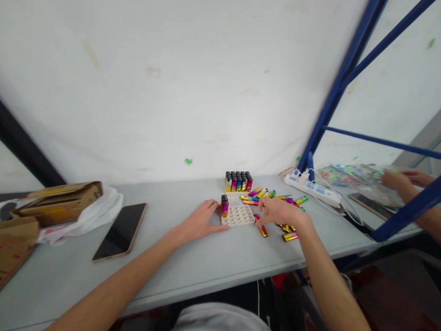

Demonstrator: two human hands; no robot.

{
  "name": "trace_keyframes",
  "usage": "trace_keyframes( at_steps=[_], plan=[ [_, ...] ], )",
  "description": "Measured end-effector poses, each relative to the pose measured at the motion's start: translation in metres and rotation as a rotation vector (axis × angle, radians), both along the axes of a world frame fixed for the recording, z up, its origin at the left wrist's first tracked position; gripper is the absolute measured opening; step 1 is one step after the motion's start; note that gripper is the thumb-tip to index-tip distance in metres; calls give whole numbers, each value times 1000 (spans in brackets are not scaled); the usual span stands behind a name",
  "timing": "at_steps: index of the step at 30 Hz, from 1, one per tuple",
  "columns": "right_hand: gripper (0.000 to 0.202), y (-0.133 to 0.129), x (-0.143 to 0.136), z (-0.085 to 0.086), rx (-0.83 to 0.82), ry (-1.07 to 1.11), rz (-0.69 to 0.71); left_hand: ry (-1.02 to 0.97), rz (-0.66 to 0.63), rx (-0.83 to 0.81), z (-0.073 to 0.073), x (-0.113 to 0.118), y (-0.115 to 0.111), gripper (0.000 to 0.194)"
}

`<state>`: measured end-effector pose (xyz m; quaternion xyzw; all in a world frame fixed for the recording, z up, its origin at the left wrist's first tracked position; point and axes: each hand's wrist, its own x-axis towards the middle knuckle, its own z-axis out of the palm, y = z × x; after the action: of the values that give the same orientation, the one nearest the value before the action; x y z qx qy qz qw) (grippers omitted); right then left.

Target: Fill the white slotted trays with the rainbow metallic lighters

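A white tray [240, 216] with round holes lies on the table, with a few shiny lighters [224, 206] upright at its left edge. My left hand [204, 220] rests at the tray's left side, thumb and fingers apart around that corner. To the right of the tray, my right hand [276, 212] is bent over the loose lighters, its fingertips close together; what they hold, if anything, is too small to make out. A red and gold lighter [262, 227] lies just under it. Behind the tray stands a block of upright lighters [239, 182] with black tops.
Several loose lighters [290, 236] lie at the right. A phone [120, 231], a cardboard box [62, 202] and a plastic bag are at the left. A power strip [311, 189] and blue frame [323, 104] stand right; beyond are another person's hands [405, 180].
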<state>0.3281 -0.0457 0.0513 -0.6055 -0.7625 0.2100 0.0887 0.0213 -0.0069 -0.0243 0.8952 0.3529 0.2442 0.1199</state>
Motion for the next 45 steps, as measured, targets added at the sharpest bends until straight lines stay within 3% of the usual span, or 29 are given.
trace_keyframes(
  at_steps=[3, 6, 10, 13, 17, 22, 24, 27, 33, 38, 45],
  plan=[
    [36, 3, -6, -10, -53, 7, 13, -3, 0, 8, 0, 0, 0, 61],
    [37, 15, -5, -21, 42, -36, -10, -1, 0, 15, 0, -1, -1, 60],
    [10, 28, 6, -23, 222, 18, 56, 3, 0, 20, 0, -1, -1, 61],
    [21, 28, 6, -17, 243, 334, 113, 3, -5, 23, 0, 0, 0, 61],
    [33, 20, -17, -11, 94, 812, 142, 14, -13, 11, 0, 0, 0, 61],
    [48, 17, -54, -14, -56, 1110, 37, 16, -6, 13, 0, 0, -1, 62],
    [54, 19, -63, -19, -35, 1097, -36, 18, -2, 6, 0, 0, -2, 63],
    [59, 23, -71, -28, 129, 1014, -99, 22, -1, 3, -1, 0, -1, 62],
    [47, 26, -80, -43, 374, 818, -219, 20, -4, 19, -1, 0, 0, 61],
    [40, 23, -83, -43, 466, 708, -219, 22, 1, 17, -1, 1, -1, 60],
    [52, 21, -86, -41, 515, 695, -204, 12, -5, 16, 0, 1, -1, 60]
  ],
)
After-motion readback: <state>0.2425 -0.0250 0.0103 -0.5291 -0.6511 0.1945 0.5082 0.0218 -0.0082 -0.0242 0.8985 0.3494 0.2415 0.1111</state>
